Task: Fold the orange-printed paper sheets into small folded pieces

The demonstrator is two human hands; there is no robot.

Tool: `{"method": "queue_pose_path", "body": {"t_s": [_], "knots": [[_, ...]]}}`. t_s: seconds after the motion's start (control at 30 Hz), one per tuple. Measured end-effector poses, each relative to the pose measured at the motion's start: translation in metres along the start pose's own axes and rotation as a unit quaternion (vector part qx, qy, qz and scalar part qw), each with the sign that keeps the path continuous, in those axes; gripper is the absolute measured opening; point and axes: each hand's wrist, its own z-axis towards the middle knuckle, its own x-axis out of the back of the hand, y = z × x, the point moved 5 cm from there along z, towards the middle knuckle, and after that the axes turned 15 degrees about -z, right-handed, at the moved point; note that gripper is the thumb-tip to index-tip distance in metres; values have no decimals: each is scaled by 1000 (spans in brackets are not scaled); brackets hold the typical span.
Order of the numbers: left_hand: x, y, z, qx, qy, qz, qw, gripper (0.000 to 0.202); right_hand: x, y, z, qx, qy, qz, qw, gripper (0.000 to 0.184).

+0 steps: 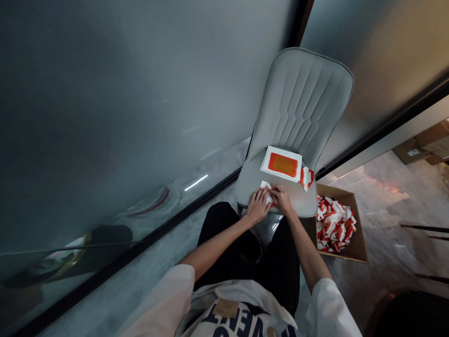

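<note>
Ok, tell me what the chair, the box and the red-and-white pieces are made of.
The chair looks padded, with matte grey fabric or faux leather; stitched ribs sink into it. The box looks like plain brown cardboard, dull and folded. The red-and-white pieces look like paper or thin plastic; too small to tell.

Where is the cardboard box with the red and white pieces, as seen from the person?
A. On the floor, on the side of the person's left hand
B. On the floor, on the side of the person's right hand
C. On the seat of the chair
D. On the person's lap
B. The cardboard box, filled with red and white pieces, sits on the floor beside the grey upholstered chair, on the same side as the right hand.
</note>
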Motion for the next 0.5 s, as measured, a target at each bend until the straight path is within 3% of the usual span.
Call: {"method": "queue_pose_path", "body": {"t_s": [0.23,0.5], "knots": [[5,-2,9,0,-50,6,999,61,4,5,-10,-4,3,-13,1000,30],[10,-3,9,-5,-41,-9,999,59,8,10,-19,-61,8,-60,996,31]]}}
